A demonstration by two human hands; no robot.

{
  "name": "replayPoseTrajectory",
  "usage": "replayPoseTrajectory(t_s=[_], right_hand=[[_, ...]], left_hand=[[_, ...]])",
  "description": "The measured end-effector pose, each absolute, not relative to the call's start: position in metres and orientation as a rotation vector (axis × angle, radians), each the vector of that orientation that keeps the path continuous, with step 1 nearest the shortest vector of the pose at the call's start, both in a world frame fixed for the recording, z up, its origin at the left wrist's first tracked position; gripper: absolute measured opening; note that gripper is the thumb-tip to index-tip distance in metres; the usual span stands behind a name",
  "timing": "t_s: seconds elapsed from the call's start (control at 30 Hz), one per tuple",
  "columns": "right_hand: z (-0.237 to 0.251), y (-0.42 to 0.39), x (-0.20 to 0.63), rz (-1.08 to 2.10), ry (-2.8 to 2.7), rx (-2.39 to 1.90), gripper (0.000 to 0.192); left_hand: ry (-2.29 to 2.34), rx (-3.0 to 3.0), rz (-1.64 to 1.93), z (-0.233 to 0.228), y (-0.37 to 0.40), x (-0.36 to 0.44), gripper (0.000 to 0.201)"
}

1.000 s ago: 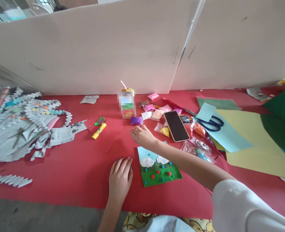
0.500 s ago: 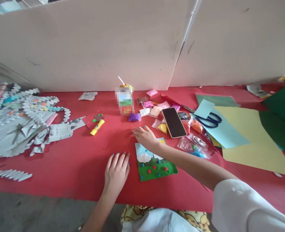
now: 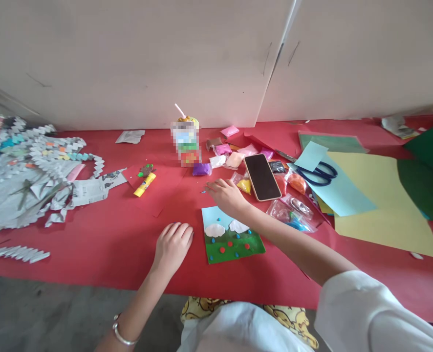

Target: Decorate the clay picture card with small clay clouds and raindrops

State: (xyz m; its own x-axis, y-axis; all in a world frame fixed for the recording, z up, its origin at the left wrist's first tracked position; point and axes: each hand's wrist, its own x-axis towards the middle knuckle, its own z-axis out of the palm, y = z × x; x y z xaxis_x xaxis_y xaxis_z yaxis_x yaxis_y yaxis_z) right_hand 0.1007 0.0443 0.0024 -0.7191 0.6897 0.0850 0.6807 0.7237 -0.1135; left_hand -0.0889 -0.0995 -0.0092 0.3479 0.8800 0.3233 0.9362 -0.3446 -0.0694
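My left hand (image 3: 173, 245) rests palm down on the red table cover (image 3: 102, 234), fingers slightly curled, holding nothing. To its right lies a small clay picture (image 3: 230, 236) with blue sky, white clouds, green ground and red dots. My right hand (image 3: 225, 195) reaches over the picture's top edge, fingers spread on the cover, pointing at a tiny blue clay bit (image 3: 203, 191). A purple clay bag (image 3: 202, 169) and a yellow clay bag (image 3: 244, 185) lie just beyond it. A black phone (image 3: 262, 176) lies to the right of that hand.
A drink carton with a straw (image 3: 185, 142) stands at the back. Several clay bags (image 3: 234, 156) surround it. A glue stick (image 3: 145, 184) lies left of centre. Folded newspaper pieces (image 3: 29, 171) fill the left. Blue scissors (image 3: 317, 173) and coloured paper sheets (image 3: 378, 205) lie right. White boards (image 3: 165, 63) wall the back.
My left hand's fingers have curled in from a flat spread. My right hand has drawn a little right, toward the yellow bag. The view has tilted down slightly.
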Motion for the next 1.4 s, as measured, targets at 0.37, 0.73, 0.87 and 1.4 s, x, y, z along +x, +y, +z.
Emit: replayPoseTrajectory(t_s=[0.37, 0.73, 0.87, 1.4], right_hand=[[0.004, 0.005, 0.152, 0.534, -2.307, -1.069, 0.032], [-0.014, -0.032, 0.144, 0.659, -2.016, -1.106, 0.010], [-0.014, -0.030, 0.139, 0.668, -1.939, -1.055, 0.008], [-0.013, -0.030, 0.137, 0.569, -1.950, -0.961, 0.010]], left_hand=[[-2.329, -2.363, -1.370, 0.000, -0.063, -0.061, 0.011], [-2.601, -2.253, -1.774, -0.009, -0.046, -0.037, 0.020], [-2.608, -2.316, -1.843, -0.005, -0.053, -0.032, 0.018], [-2.530, -2.442, -1.660, 0.004, -0.056, -0.036, 0.017]])
